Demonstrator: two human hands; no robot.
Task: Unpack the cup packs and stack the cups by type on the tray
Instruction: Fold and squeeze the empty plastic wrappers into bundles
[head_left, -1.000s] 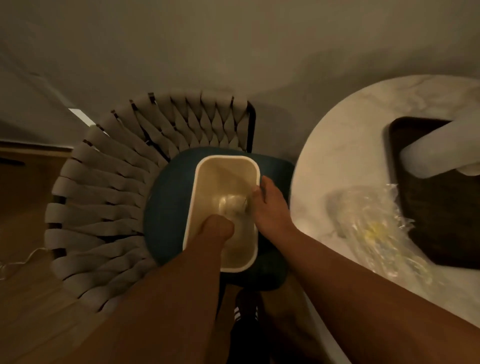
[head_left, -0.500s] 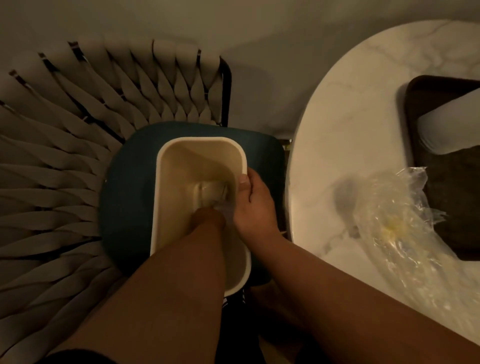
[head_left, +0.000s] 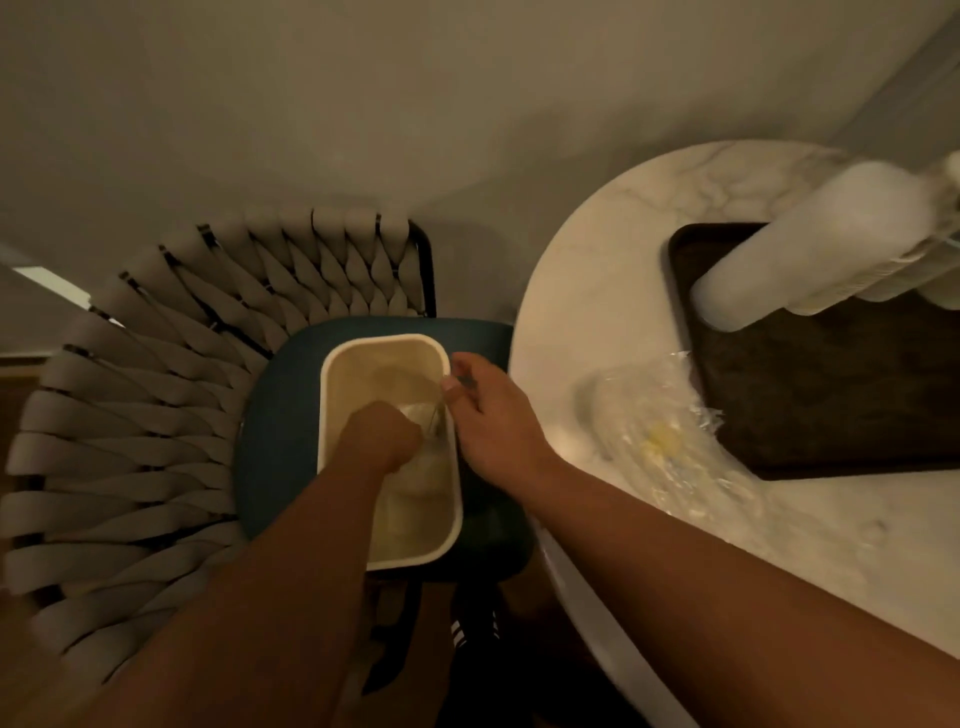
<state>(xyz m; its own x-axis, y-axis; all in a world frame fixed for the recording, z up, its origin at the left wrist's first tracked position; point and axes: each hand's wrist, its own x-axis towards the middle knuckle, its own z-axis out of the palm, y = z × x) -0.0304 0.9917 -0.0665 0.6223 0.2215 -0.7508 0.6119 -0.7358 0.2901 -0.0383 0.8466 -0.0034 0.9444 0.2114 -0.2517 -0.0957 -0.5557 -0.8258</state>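
Inside a cream bin (head_left: 385, 342), my left hand (head_left: 379, 436) is a fist that grips a crumpled clear wrapper (head_left: 418, 467). A thin strip of the film runs up to my right hand (head_left: 488, 415), which pinches it at the bin's right rim. On the marble table (head_left: 597, 270) to the right lies a dark tray (head_left: 831, 410). A tall stack of white cups (head_left: 810, 244) stands on it. A clear cup pack (head_left: 667, 447) with something yellow inside lies on the table at the tray's left edge.
The bin sits on the blue cushion (head_left: 283, 415) of a woven chair (head_left: 156, 415) pushed close to the table's rim. A grey wall is behind. My shoe (head_left: 475, 631) shows on the floor below the bin.
My right hand has slid from the bin's lower right rim up toward its far corner. The left fist stays in the bin. The view has pulled back and shifted right.
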